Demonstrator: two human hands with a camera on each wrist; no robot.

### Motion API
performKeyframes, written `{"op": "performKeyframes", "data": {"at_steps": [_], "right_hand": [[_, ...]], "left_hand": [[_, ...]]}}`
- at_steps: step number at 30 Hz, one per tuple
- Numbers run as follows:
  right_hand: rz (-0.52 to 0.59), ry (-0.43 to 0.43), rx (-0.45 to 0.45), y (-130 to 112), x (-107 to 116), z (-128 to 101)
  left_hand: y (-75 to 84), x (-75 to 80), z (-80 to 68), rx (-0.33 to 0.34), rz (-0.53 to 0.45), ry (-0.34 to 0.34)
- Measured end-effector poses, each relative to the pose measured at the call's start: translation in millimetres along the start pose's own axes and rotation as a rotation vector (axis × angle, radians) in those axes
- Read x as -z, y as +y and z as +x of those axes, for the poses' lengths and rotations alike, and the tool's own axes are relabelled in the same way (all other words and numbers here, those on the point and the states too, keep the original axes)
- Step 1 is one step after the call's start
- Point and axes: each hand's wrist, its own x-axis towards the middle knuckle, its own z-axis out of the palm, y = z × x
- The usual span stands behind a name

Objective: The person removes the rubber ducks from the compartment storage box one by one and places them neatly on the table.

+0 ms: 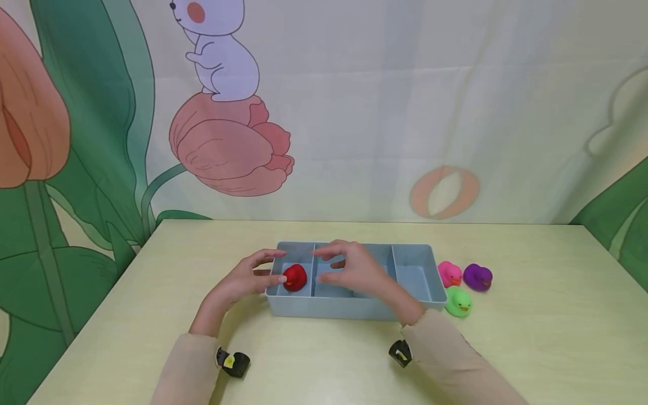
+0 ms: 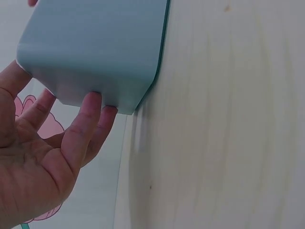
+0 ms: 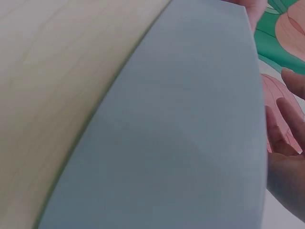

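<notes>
A blue-grey divided box (image 1: 329,306) stands on the table. In its leftmost compartment sits a red rubber duck (image 1: 296,277). My left hand (image 1: 248,275) holds the box's left end, with the thumb over the rim close beside the duck. In the left wrist view other fingers (image 2: 86,119) of this hand touch the outer end wall. Over the middle of the box hovers my right hand (image 1: 356,269), its thumb and fingers spread apart around nothing. The right wrist view shows mostly the box's long front wall (image 3: 167,119), with the right hand (image 3: 288,157) at the right edge.
Pink (image 1: 449,274), purple (image 1: 478,277) and green (image 1: 459,302) rubber ducks stand close together by the box's right end. A printed curtain (image 1: 354,140) hangs behind the table's far edge. The right forearm crosses the front rim of the box.
</notes>
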Motion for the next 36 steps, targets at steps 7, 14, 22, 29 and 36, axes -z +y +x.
{"op": "performKeyframes", "data": {"at_steps": [7, 14, 22, 29, 36], "right_hand": [[-0.033, -0.028, -0.014, 0.8, -17.8, 14.4], [-0.129, -0.044, 0.026, 2.6, -32.1, 29.4], [-0.295, -0.086, 0.006, 1.6, -41.7, 42.8], [-0.518, -0.108, -0.021, -0.8, -51.0, 52.9], [-0.614, -0.147, -0.055, -3.3, -57.1, 59.7]], "left_hand": [[-1.0, -0.2, 0.5, -0.008, -0.013, -0.006], [0.4, 1.2, 0.6, -0.008, -0.028, -0.012], [2.6, 2.0, 1.0, -0.015, -0.036, -0.023], [2.3, 2.8, 1.3, -0.008, -0.052, -0.03], [4.6, 2.3, 0.3, 0.002, -0.062, -0.028]]}}
